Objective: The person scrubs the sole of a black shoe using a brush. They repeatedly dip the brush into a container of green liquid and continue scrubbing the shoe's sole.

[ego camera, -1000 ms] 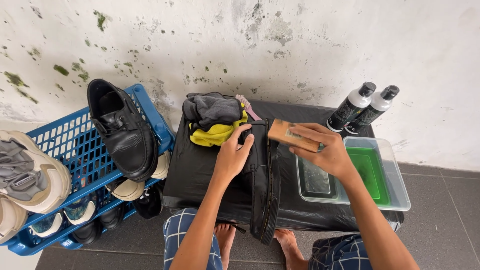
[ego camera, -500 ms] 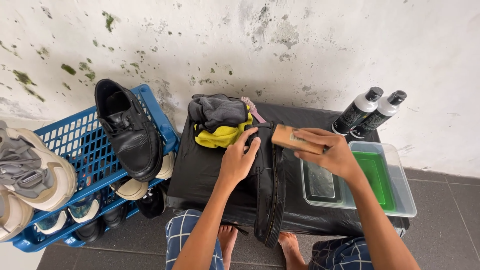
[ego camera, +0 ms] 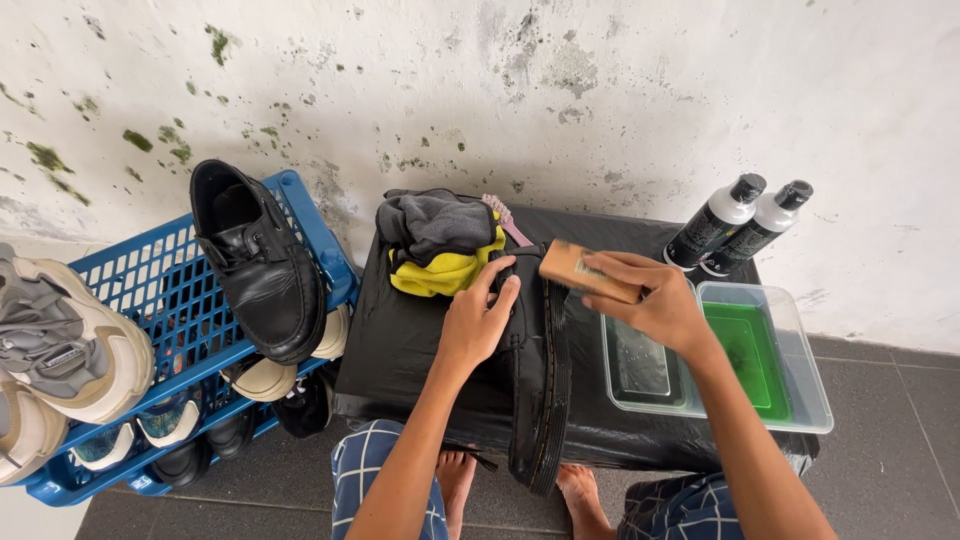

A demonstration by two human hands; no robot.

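Observation:
A black boot [ego camera: 540,390] lies on its side across a low table covered in black plastic [ego camera: 400,350], its ribbed sole facing right. My left hand [ego camera: 478,318] presses flat on the boot's upper, fingers spread. My right hand [ego camera: 650,300] grips a wooden brush [ego camera: 582,271] and holds it against the boot's top end. Grey and yellow cloths [ego camera: 440,245] are heaped just beyond my left hand, with a pink toothbrush [ego camera: 507,222] beside them.
A clear plastic tub [ego camera: 800,390] with green liquid sits at the table's right. Two bottles [ego camera: 740,225] with black caps stand behind it by the stained wall. Left, a blue crate [ego camera: 300,215] holds a black shoe [ego camera: 262,270] and several sneakers. My bare feet show below.
My right hand has drawn the brush slightly leftward along the boot's top end. My left hand stays pressed on the boot. The view shifted a little.

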